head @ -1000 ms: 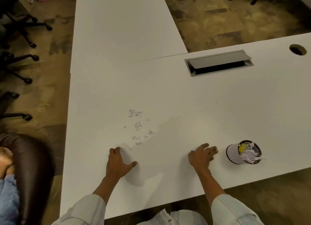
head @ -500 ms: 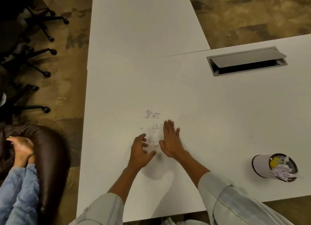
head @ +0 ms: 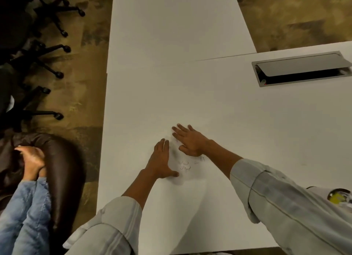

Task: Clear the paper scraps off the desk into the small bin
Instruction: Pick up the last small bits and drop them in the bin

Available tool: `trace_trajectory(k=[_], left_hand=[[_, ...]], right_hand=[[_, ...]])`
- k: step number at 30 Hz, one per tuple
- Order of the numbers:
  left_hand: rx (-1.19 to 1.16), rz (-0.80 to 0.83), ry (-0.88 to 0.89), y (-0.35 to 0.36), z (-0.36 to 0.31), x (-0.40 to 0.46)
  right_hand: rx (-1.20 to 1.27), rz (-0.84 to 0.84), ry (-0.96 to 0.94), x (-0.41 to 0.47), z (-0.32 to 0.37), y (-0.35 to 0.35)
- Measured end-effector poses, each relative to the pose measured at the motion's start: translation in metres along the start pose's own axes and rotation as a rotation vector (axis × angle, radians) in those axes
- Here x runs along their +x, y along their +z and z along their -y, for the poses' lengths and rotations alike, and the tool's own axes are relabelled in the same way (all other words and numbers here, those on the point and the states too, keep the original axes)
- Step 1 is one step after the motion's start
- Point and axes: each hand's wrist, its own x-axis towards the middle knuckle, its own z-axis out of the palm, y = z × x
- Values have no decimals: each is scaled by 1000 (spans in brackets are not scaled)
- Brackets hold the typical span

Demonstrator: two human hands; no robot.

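A small cluster of white paper scraps lies on the white desk, between my two hands. My left hand rests flat on the desk just left of the scraps, fingers together, thumb out toward them. My right hand lies flat above and right of the scraps, fingers spread, holding nothing. Some scraps may be hidden under the right palm. The small bin, with yellow and white paper in it, peeks out at the right edge, mostly hidden by my right sleeve.
A grey cable hatch with its lid open is set into the desk at the back right. Black office chair bases stand on the floor to the left. Another person sits at the lower left in a brown chair.
Both hands have slid up and spread around the scraps, which now lie gathered closer to me between them. The view has shifted left, pushing the bin to the right edge.
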Motion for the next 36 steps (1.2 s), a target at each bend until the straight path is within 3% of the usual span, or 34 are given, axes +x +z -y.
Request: trace_trajectory(k=[5, 7, 9, 11, 14, 17, 22, 25, 28, 32, 36], left_hand=[[-98, -16, 133, 26, -11, -11], [-169, -30, 177, 32, -14, -21], [-184, -74, 187, 34, -13, -27], [-158, -135, 151, 31, -9, -29], [-105, -170, 102, 26, -5, -26], [-136, -144, 73, 26, -9, -18], [-236, -133, 126, 31, -21, -7], [-233, -163, 157, 30, -18, -7], [-159, -178, 147, 28, -13, -10], [-70, -119, 182, 31, -16, -10], [16, -185, 212, 44, -30, -14]], right_hand=[[136, -32, -88, -45, 15, 32], [250, -124, -99, -67, 15, 37], [448, -345, 49, -88, 7, 37], [622, -493, 321, -107, -3, 39], [576, -349, 543, -123, -3, 53], [372, -203, 472, -113, 17, 68], [322, -119, 323, -70, 44, 59], [465, -195, 255, -68, 39, 52], [509, -262, 344, -71, 18, 40], [252, -59, 246, -62, 5, 27], [39, 38, 89, -51, 15, 27]])
